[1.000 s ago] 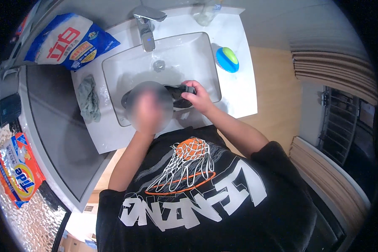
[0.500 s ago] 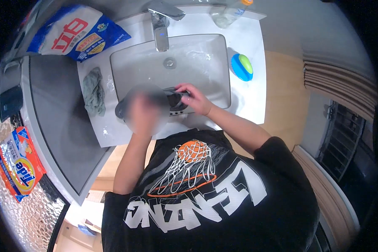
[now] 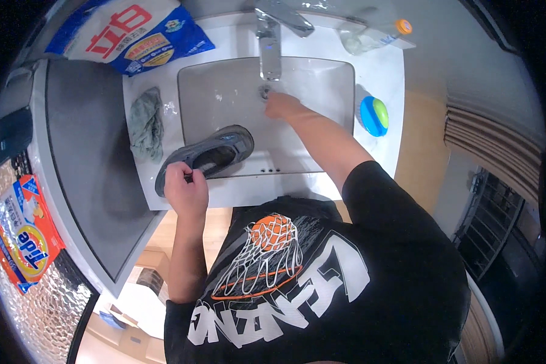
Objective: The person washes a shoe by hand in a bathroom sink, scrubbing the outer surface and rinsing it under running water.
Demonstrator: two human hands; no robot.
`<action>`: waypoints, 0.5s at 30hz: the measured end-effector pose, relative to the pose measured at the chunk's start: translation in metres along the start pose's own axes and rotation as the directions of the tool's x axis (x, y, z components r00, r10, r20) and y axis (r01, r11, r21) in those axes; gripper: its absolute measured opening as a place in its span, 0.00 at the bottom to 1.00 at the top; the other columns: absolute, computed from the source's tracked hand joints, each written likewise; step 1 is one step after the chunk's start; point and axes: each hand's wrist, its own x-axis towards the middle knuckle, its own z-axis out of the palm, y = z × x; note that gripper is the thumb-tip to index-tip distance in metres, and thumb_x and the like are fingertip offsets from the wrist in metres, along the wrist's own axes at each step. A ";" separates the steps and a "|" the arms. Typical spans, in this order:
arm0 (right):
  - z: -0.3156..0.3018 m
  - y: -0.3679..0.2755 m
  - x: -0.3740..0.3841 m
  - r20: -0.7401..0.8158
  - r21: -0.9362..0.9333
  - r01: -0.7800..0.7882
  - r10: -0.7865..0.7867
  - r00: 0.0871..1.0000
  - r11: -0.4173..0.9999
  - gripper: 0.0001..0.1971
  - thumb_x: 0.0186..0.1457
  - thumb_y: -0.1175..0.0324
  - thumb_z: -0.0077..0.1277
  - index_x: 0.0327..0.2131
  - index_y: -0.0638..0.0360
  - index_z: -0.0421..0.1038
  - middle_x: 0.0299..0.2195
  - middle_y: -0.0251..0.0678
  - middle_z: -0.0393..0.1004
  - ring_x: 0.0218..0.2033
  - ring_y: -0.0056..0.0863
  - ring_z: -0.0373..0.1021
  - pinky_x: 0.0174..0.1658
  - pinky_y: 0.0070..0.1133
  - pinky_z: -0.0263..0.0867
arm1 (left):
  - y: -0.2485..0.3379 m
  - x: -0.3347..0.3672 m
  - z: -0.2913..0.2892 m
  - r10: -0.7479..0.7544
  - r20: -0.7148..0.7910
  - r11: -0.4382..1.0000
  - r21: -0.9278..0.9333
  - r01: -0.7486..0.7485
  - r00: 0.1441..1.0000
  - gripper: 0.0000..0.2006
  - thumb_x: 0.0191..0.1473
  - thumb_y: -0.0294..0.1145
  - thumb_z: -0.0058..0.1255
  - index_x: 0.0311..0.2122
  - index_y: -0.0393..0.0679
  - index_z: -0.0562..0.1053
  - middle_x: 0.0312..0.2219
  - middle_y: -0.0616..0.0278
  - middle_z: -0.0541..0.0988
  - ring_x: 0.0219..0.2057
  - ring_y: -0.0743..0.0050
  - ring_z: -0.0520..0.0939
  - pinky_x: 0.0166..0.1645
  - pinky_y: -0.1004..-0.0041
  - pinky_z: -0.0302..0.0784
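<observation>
A dark grey shoe [image 3: 218, 151] lies tilted across the front left rim of the sink, its opening facing up and its far end over the basin. My left hand [image 3: 186, 189] is closed on the shoe's near side, outside the front rim. My right hand [image 3: 282, 106] reaches into the grey sink basin [image 3: 321, 145], its fingers curled together at the round metal drain [image 3: 264, 91]. What those fingertips hold, if anything, is hidden. Above the drain stands a chrome faucet [image 3: 270, 54]; no running water shows.
Left of the basin lie a crumpled grey-green cloth [image 3: 147, 124] and a blue-and-white detergent bag [image 3: 145, 36]. On the right are a blue-and-green scrub brush [image 3: 374, 115] and a clear bottle [image 3: 370, 39] with an orange cap. An orange packet [image 3: 24, 233] sits at far left.
My right hand has left the shoe and moved forward to the drain. The left hand, blurred before, now grips the shoe's near side. The shoe shows more fully at the left rim.
</observation>
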 end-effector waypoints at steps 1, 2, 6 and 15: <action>0.008 0.012 0.013 -0.007 -0.001 -0.024 0.024 1.000 1.000 0.21 0.50 0.66 0.48 0.49 0.59 0.70 0.47 0.48 0.75 0.48 0.45 0.72 0.50 0.36 0.68 | 0.009 0.005 -0.003 -0.047 0.007 0.999 -0.025 0.047 0.999 0.07 0.42 0.20 0.54 0.29 0.40 0.69 0.25 0.54 0.73 0.27 0.55 0.75 0.32 0.65 0.72; 0.008 0.011 0.015 -0.009 -0.006 -0.038 0.038 0.999 0.999 0.20 0.49 0.65 0.48 0.47 0.60 0.71 0.46 0.49 0.75 0.48 0.45 0.72 0.49 0.36 0.68 | 0.009 0.005 -0.005 -0.054 -0.001 0.998 -0.023 0.054 0.999 0.07 0.42 0.20 0.54 0.29 0.40 0.69 0.25 0.54 0.73 0.27 0.55 0.75 0.32 0.65 0.72; -0.011 -0.004 0.001 0.039 0.075 -0.080 0.077 0.996 0.994 0.20 0.49 0.65 0.47 0.46 0.61 0.71 0.45 0.51 0.75 0.47 0.45 0.73 0.49 0.36 0.68 | -0.002 0.005 -0.012 -0.024 -0.073 0.999 -0.050 0.021 0.997 0.08 0.42 0.19 0.53 0.26 0.40 0.66 0.24 0.54 0.71 0.26 0.52 0.73 0.31 0.64 0.71; -0.039 -0.036 -0.091 0.082 0.437 -0.187 0.168 0.982 0.880 0.26 0.51 0.55 0.53 0.52 0.57 0.68 0.39 0.39 0.74 0.36 0.32 0.73 0.36 0.28 0.73 | -0.019 0.023 -0.012 -0.207 0.067 0.972 -0.099 0.213 0.976 0.06 0.46 0.24 0.50 0.26 0.39 0.65 0.21 0.50 0.71 0.24 0.46 0.73 0.31 0.59 0.70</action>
